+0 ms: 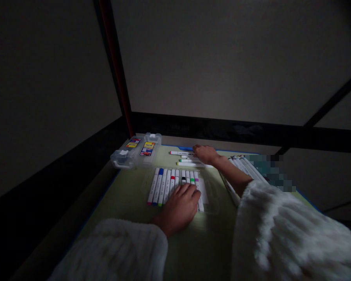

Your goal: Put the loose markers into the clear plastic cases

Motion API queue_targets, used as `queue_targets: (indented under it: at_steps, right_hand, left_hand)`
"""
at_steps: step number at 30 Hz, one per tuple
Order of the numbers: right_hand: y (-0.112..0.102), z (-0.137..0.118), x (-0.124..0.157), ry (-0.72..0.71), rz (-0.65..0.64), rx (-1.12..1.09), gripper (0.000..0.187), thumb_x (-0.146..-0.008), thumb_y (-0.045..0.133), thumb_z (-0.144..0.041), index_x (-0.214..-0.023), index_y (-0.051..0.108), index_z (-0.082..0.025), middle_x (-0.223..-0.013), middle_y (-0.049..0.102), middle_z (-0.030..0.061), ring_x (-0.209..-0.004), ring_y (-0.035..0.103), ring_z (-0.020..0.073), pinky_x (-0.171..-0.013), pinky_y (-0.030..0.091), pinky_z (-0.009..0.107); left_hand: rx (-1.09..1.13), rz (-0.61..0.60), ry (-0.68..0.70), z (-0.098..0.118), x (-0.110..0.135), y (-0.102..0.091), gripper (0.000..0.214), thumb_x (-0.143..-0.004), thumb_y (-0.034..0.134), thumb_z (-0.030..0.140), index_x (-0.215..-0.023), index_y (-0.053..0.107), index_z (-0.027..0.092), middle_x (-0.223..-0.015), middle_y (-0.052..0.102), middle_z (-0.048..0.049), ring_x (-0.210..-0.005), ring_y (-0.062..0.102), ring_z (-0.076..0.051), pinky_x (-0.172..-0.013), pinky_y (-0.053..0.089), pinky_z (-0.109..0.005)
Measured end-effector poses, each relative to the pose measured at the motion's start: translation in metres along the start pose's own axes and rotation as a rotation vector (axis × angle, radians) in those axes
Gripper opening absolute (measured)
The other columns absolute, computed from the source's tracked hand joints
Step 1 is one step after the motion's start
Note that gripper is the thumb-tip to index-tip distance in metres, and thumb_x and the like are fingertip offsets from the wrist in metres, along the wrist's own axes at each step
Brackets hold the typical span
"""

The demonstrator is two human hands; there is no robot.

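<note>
White markers (165, 187) with coloured caps or ends lie side by side in a row across a clear plastic case (212, 203). My left hand (183, 203) lies over the right part of this row, fingers slightly bent and resting on the markers; it hides their near ends. Farther off, several more white markers (193, 160) lie crosswise on the table. There my right hand (205, 154) reaches out, its fingers closed at the right end of a red-tipped marker (179, 153). Its fingertips are partly hidden.
Two clear plastic cases (123, 159) with yellow and red labels stand at the table's far left corner. More white markers (245, 168) lie in a bunch under my right forearm. The greenish table (128, 195) has a blue edge; walls stand behind it and at the left.
</note>
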State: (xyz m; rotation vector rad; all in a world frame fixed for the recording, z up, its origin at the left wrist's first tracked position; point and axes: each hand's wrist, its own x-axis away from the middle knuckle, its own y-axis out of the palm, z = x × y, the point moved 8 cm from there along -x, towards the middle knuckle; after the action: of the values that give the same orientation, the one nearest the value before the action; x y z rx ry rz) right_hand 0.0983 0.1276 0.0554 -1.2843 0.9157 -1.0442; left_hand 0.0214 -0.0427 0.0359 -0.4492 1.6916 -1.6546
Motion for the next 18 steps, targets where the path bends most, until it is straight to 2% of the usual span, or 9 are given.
queue_targets:
  at_steps: [6, 13, 18]
  right_hand:
    - [0.018, 0.032, 0.013, 0.016, -0.003, 0.027, 0.025, -0.086, 0.044, -0.02, -0.109, 0.053, -0.017, -0.115, 0.057, 0.0125, -0.097, 0.06, 0.0241, -0.081, 0.042, 0.034]
    - [0.011, 0.044, 0.028, 0.045, 0.101, -0.021, 0.032, -0.083, 0.046, -0.017, -0.115, 0.051, -0.018, -0.116, 0.054, 0.0114, -0.096, 0.06, 0.0225, -0.077, 0.042, 0.028]
    - [0.008, 0.049, 0.056, 0.073, 0.147, -0.054, 0.021, -0.083, 0.047, -0.02, -0.101, 0.059, -0.017, -0.107, 0.059, 0.0101, -0.093, 0.059, 0.0209, -0.077, 0.04, 0.027]
  left_hand:
    - [0.007, 0.01, -0.003, 0.0, -0.001, 0.0, 0.021, -0.084, 0.044, 0.014, -0.103, 0.051, 0.017, -0.108, 0.054, -0.0059, -0.104, 0.046, -0.02, -0.09, 0.039, -0.034]
    - [0.018, 0.002, 0.014, 0.002, 0.0, -0.002, 0.021, -0.083, 0.045, 0.013, -0.103, 0.05, 0.017, -0.107, 0.053, -0.006, -0.104, 0.046, -0.02, -0.09, 0.039, -0.033]
    - [0.032, 0.023, 0.015, 0.002, 0.001, -0.004, 0.024, -0.084, 0.043, 0.011, -0.106, 0.05, 0.016, -0.111, 0.052, -0.0067, -0.104, 0.045, -0.02, -0.09, 0.039, -0.034]
